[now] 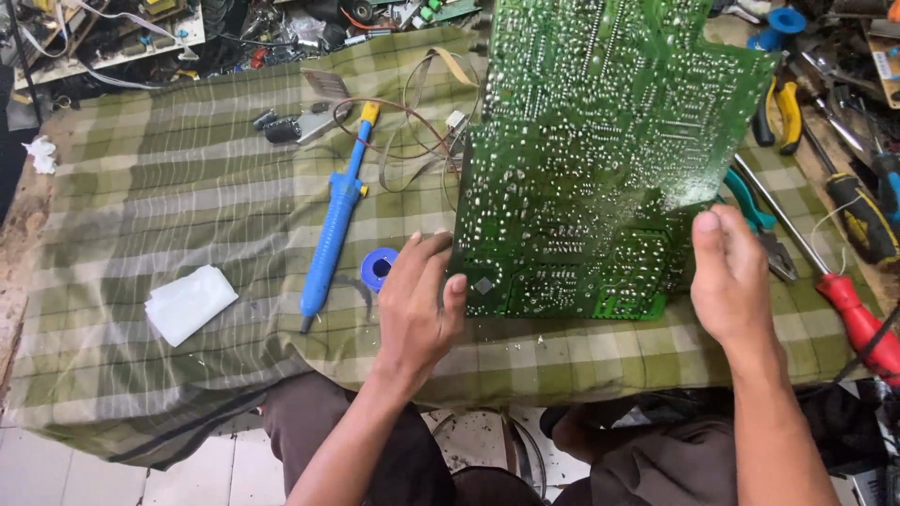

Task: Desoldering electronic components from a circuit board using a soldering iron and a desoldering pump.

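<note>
A large green circuit board point(591, 159) is held up, solder side toward me, over a bench draped in green checked cloth point(169, 206). My left hand point(417, 305) grips the board's lower left corner, thumb on its face. My right hand point(729, 276) holds the lower right edge, thumb up against it. Brown wires point(412, 131) trail from behind the board's left side. A blue desoldering pump point(335, 220) lies on the cloth to the left of my left hand, and a blue solder spool point(378, 268) sits just beside that hand.
A folded white tissue point(190, 302) lies at the front left. Pliers with teal grips point(755, 220), yellow-handled cutters point(786, 114) and red and black-yellow screwdrivers point(858, 314) crowd the right side. Electronic parts and cables clutter the back edge. My knees are under the bench front.
</note>
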